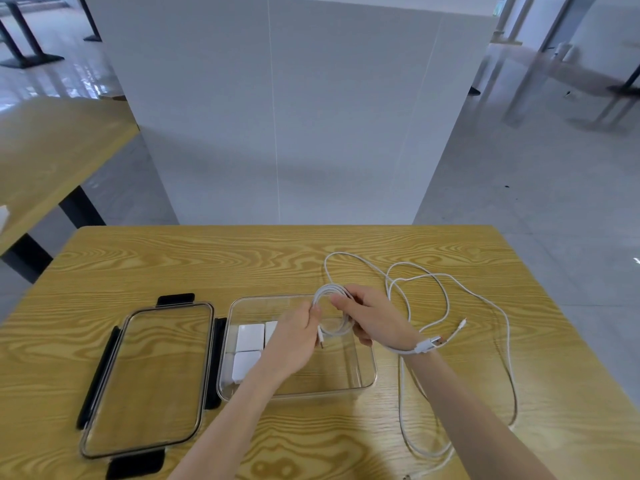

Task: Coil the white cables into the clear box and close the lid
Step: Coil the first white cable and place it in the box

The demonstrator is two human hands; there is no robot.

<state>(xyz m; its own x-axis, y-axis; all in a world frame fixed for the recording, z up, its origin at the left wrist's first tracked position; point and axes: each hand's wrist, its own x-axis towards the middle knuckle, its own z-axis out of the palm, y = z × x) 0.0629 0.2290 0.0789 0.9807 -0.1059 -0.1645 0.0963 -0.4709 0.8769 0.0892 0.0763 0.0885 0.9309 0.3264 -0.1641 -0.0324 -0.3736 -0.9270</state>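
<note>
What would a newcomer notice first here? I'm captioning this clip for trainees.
Both hands, left hand and right hand, hold a white cable coil above the open clear box at mid-table. Loose white cables sprawl to its right; the lid lies flat to its left.

- One view only, from a camera worn on the person's head.
- It looks forward and steeply down over the wooden counter [173, 271], close above both forearms.
- Its wide angle bends the counter's edges.
- Beyond the far edge it takes in a white partition [277, 116] and grey floor [519, 185].
</note>
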